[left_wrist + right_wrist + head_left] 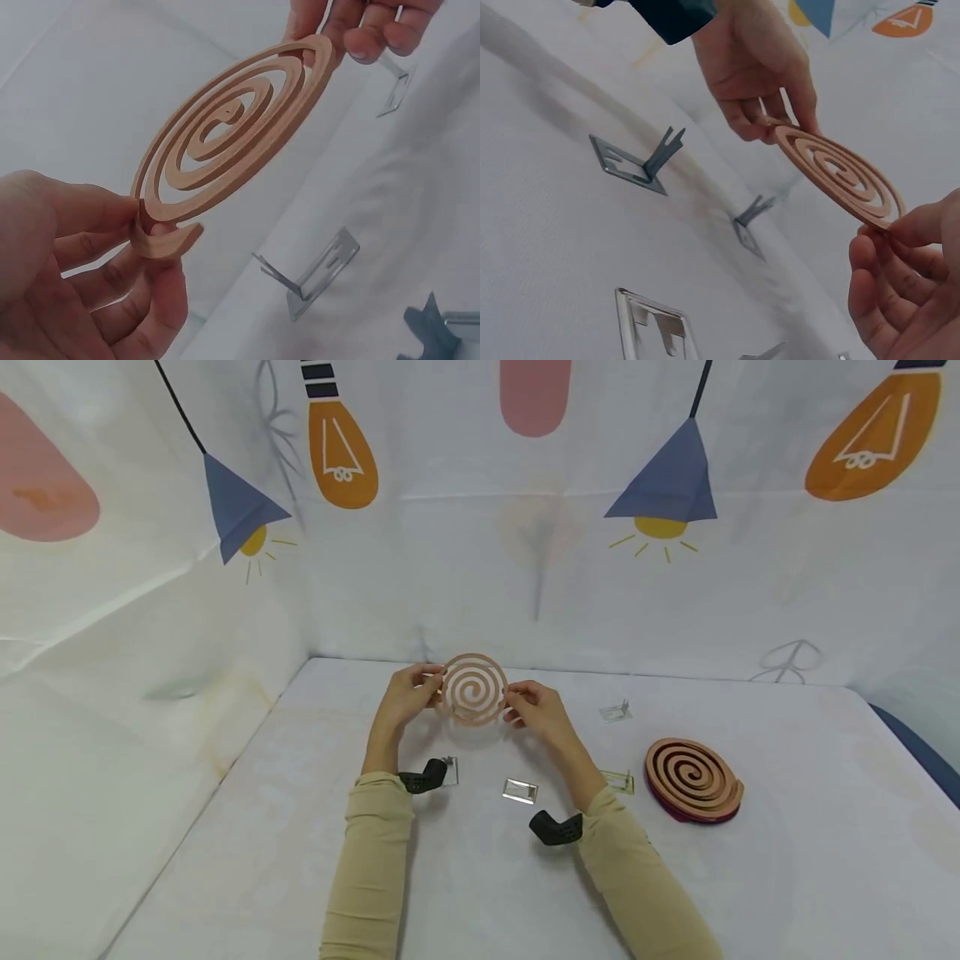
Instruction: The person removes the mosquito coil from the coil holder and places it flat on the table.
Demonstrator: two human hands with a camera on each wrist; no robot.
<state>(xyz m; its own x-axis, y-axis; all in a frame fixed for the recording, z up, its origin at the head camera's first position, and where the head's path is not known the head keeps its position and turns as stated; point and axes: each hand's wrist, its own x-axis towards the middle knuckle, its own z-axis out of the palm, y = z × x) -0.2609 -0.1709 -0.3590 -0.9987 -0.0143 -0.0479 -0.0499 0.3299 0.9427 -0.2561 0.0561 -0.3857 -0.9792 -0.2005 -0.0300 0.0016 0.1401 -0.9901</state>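
A light brown mosquito coil (473,693) is held up off the table between both hands, its spiral face turned toward the head camera. On its left edge, the thumb and fingers of my left hand (408,695) pinch it by the outer end (169,244). My right hand (542,712) pinches the opposite rim between thumb and fingertips. Below the coil stand small metal coil holders: one (450,771) beside the left wrist, partly hidden, and another (520,791) between the forearms. The left wrist view shows a holder (322,274) with its forked prong bent up.
To the right lies a stack of mosquito coils (690,772), brown on top and dark red beneath. A yellowish holder (619,782) is beside the right forearm, and a silver one (617,712) sits farther back. A patterned cloth wall (465,568) rises behind the white table (810,860).
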